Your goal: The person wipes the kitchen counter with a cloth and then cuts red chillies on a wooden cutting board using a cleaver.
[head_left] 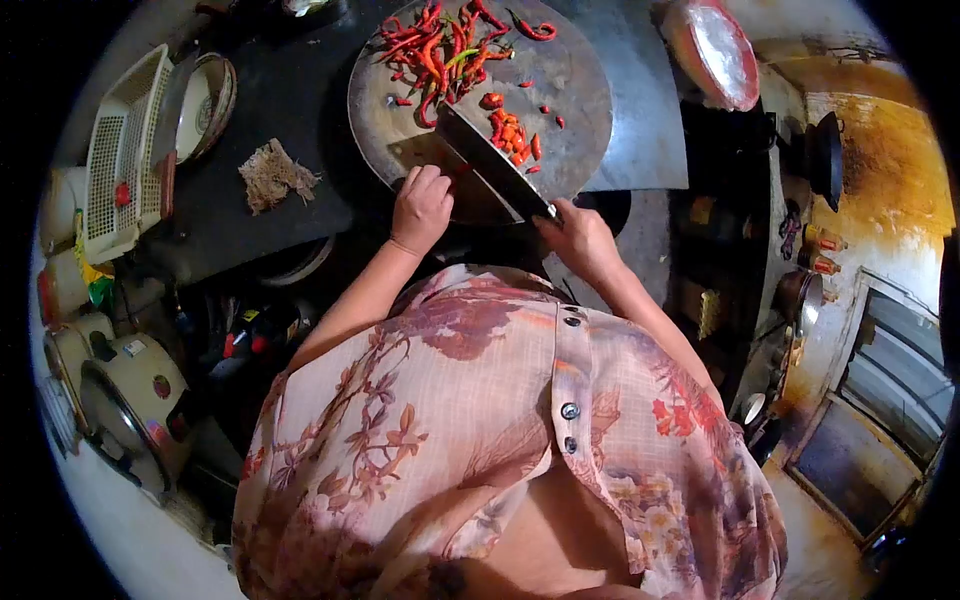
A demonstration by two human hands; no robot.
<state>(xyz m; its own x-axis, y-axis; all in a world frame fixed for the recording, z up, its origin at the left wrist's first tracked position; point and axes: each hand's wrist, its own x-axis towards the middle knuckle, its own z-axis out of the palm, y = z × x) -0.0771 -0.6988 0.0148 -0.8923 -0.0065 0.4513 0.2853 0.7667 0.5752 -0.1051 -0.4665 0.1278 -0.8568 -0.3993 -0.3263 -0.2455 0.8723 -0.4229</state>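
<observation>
A round cutting board (585,75) lies on the dark counter. Whole red chillies (430,50), with a green one among them, are heaped on its far part. Cut chilli pieces (512,135) lie to the right of the knife. My right hand (583,240) is closed round the handle of a broad dark knife (490,160), whose blade slants up and left over the board. My left hand (424,208) rests at the board's near left edge with its fingers curled, left of the blade; what it holds, if anything, is too small to make out.
A crumpled brown cloth (275,177) lies on the counter at the left, near a cream plastic basket (125,150) and a stacked bowl (205,105). A red-rimmed basin (712,55) stands at the upper right. Pots (130,400) are at the lower left.
</observation>
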